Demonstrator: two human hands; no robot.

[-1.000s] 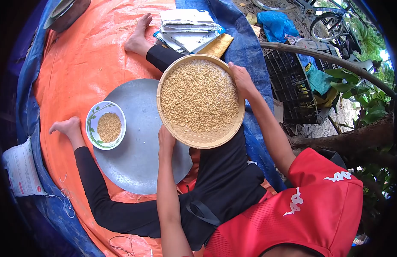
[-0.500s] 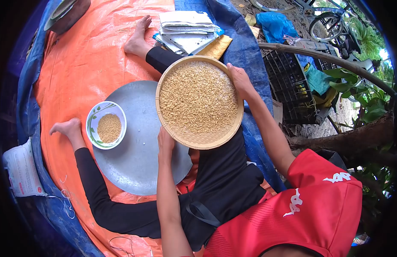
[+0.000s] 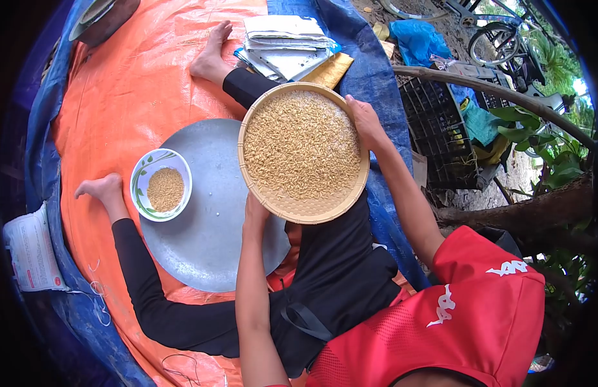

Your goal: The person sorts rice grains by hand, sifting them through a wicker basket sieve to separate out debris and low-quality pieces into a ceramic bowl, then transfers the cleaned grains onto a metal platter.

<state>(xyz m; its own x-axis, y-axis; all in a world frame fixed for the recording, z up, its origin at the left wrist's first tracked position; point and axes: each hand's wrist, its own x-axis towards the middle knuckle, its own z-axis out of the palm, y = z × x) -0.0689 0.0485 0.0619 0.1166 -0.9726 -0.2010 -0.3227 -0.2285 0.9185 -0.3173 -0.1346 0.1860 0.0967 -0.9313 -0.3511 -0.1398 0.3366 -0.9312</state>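
A round woven bamboo basket is held up over my lap, tilted, with unhusked rice grains spread across it. My right hand grips its right rim, thumb on top and the other fingers hidden underneath. At the lower left edge, my left hand holds the basket from below, its fingers mostly out of sight. Beneath and to the left lies a wide round metal tray with a few white specks on it. On the tray's left edge sits a white bowl with green leaf patterns, partly filled with grain.
An orange tarp with blue edges covers the ground. Folded white sacks lie beside my foot. Another sack is at the left. A dark pot stands top left. Black crates, a branch and bicycles are on the right.
The basket and both hands have shifted very slightly to the right. The grains stay spread in the basket, and the bowl and tray keep their places.
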